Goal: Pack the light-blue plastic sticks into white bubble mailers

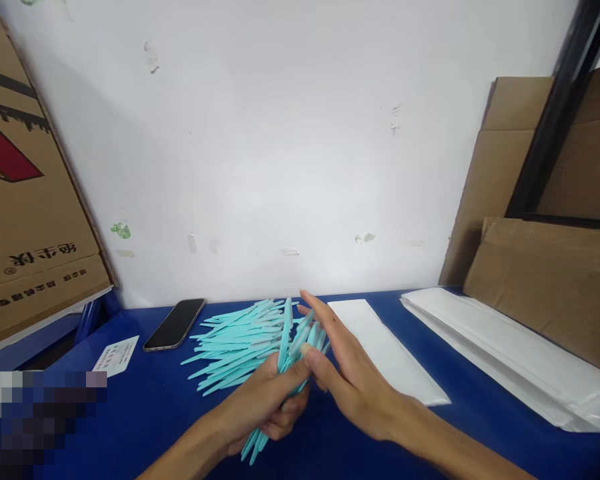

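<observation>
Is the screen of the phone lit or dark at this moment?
Dark: the phone on the blue table shows a plain black face, nothing visibly displayed.

Sticks (240, 347) lie on the table (130, 417) between phone (175, 325) and sheet (386, 348).

Held sticks (286, 327) — part-hidden; forearms (195, 443) — cropped

Bare hands (265, 400), long slim fingers (326, 319), smooth thumbnail (306, 349), narrow wrists (397, 415), slender uncovered forearms (450, 437)
</observation>
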The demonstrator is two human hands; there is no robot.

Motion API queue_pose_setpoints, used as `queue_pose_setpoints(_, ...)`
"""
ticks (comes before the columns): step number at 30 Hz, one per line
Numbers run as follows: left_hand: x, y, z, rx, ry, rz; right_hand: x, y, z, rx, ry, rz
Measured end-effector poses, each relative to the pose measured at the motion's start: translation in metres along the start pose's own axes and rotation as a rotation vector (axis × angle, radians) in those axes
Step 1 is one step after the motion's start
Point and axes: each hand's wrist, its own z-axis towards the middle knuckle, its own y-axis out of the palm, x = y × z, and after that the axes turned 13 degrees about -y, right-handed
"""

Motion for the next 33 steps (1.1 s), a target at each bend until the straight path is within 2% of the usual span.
queue_pose_setpoints(3,0.001,0.002,-0.003,-0.012,-0.050,0.029,0.000,-0.001,0.002,-0.012,-0.022,-0.027)
queue_pose_setpoints(7,0.004,0.004,-0.006,0.013,-0.093,0.017,0.000,-0.001,0.003,0.041,-0.003,-0.035)
queue_pose_setpoints(12,0.003,0.005,-0.003,0.093,-0.070,0.065,0.000,0.004,0.001,0.020,0.008,0.011)
queue_pose_setpoints(14,0.000,0.006,0.000,0.132,-0.024,0.064,-0.001,0.005,0.000,0.041,0.028,0.031)
queue_pose_setpoints(17,-0.004,0.007,0.006,0.211,0.143,0.072,-0.004,0.003,0.000,0.077,0.003,0.021)
queue_pose_setpoints(21,-0.010,0.009,0.009,0.295,0.354,0.183,-0.007,-0.003,0.000,-0.012,-0.122,-0.046)
queue_pose_setpoints(28,-0.010,0.013,0.009,0.367,0.431,0.227,-0.013,0.000,-0.002,-0.131,-0.332,-0.135)
queue_pose_setpoints(33,-0.016,0.015,0.013,0.495,0.475,0.197,-0.015,0.003,-0.003,-0.126,-0.358,-0.206)
